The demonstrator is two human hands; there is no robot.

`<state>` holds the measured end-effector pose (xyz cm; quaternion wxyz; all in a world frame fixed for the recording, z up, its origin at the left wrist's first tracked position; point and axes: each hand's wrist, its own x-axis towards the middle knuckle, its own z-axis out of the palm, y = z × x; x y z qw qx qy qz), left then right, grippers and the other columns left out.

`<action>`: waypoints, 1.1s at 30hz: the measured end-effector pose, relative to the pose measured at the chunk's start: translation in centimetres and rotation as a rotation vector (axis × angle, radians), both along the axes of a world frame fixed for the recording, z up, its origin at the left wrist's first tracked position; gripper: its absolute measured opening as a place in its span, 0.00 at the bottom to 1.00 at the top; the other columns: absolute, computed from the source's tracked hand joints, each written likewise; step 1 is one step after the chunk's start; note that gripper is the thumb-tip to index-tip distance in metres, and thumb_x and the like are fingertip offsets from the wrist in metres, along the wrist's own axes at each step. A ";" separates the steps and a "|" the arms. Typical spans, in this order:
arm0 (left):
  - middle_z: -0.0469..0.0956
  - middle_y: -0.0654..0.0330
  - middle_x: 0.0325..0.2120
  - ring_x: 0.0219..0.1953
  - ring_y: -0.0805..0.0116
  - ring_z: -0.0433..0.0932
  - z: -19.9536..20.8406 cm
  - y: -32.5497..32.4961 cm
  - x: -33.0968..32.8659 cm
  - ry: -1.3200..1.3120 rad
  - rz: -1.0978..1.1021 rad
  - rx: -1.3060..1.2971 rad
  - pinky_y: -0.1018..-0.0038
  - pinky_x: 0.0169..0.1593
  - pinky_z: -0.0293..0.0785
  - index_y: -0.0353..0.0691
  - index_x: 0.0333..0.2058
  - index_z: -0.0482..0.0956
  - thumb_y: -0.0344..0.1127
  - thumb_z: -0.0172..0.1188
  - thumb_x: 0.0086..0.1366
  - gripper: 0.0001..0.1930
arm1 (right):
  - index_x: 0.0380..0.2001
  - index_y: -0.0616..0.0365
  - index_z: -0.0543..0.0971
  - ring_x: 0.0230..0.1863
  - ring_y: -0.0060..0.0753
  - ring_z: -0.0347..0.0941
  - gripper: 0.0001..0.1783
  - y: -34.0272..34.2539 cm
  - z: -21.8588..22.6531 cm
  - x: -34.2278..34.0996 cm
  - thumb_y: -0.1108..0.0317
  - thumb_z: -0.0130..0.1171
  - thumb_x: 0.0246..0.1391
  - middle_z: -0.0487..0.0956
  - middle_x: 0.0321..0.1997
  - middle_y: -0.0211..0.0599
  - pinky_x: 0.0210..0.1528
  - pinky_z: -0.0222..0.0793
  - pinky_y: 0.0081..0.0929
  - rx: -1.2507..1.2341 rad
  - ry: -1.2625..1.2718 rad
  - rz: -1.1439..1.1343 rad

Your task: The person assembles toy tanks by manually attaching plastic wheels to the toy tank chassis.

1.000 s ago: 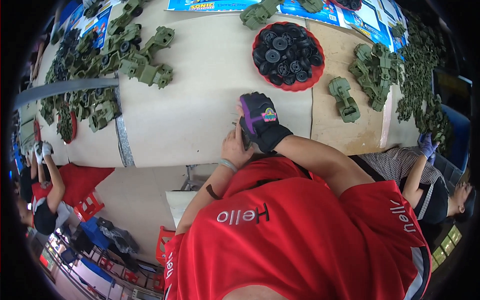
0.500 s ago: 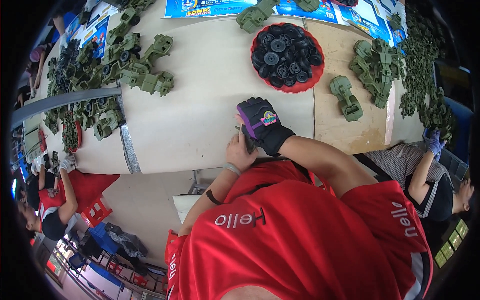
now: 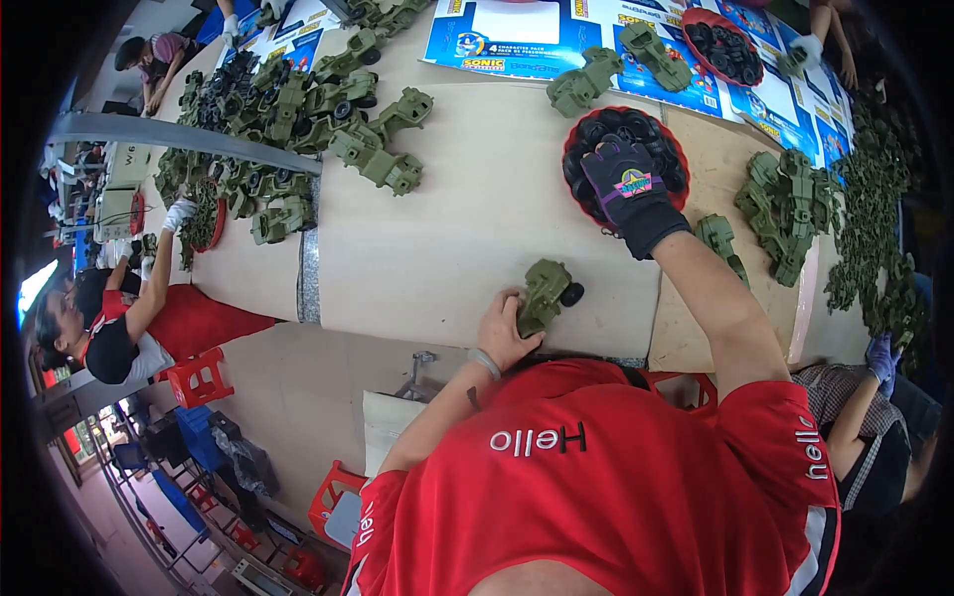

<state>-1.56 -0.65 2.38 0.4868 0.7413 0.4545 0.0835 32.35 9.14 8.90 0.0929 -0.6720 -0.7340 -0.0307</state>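
Observation:
My bare left hand (image 3: 506, 331) is closed on an olive-green toy army truck (image 3: 546, 294) near the table's front edge. One black wheel (image 3: 571, 294) shows on the truck's right side. My right hand (image 3: 628, 182), in a black and purple fingerless glove, reaches into a red scalloped bowl (image 3: 682, 166) full of loose black toy wheels (image 3: 651, 127). Its fingers point down among the wheels and are mostly hidden, so their grip does not show. Another green toy truck (image 3: 721, 244) lies right of the bowl, partly behind my right forearm.
Green toy trucks (image 3: 378, 159) crowd the left beside a metal bar (image 3: 189, 134). More trucks (image 3: 785, 214) are heaped at right, near a large pile of small green parts (image 3: 865, 209). Blue printed card sheets (image 3: 527, 40) and a second wheel bowl (image 3: 723, 48) lie at the far side. Co-workers sit at both sides.
My right hand has left my left hand and moved forward and right into the bowl of wheels. My left hand now rests farther from my body, with the truck in plain sight. The view has shifted.

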 end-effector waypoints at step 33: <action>0.73 0.57 0.52 0.58 0.53 0.72 -0.8 -0.3 2.2 0.331 -0.191 0.470 0.53 0.57 0.71 0.48 0.55 0.80 0.47 0.78 0.49 0.33 | 0.53 0.58 0.79 0.48 0.50 0.79 0.23 -14.3 -1.3 -1.5 0.70 0.67 0.51 0.80 0.44 0.46 0.49 0.76 0.43 -0.323 0.768 0.001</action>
